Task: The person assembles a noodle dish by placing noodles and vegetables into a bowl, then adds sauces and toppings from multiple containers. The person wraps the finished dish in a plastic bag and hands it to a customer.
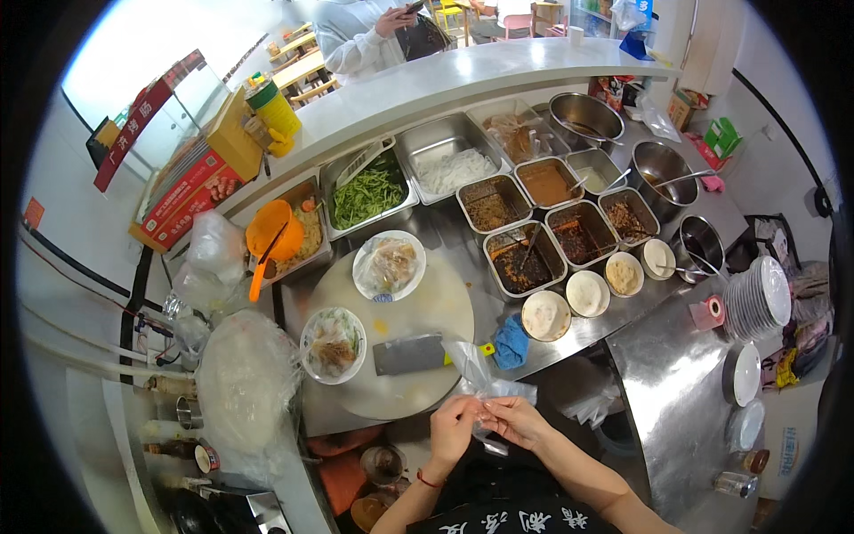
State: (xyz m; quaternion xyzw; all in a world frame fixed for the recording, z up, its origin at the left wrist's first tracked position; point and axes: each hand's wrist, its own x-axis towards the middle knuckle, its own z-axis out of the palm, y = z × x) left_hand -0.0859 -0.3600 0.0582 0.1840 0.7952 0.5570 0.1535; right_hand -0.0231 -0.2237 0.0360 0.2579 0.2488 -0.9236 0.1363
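My left hand and my right hand meet at the counter's front edge, both closed in a pinch on a clear plastic bag. The bag's loose end reaches over the edge of the round cutting board. A cleaver lies flat on that board; the bag covers part of its yellow-green handle. Two white bowls also stand there: the far bowl holds food under clear plastic, and the near-left bowl holds noodles with greens and a brown topping. A blue cloth sits just right of the handle.
Behind the board are metal trays of shredded cucumber and white noodles. Several sauce tins and small bowls of seasoning fill the right side. An orange dipper rests at left. Beyond the white ledge, a person holds a phone.
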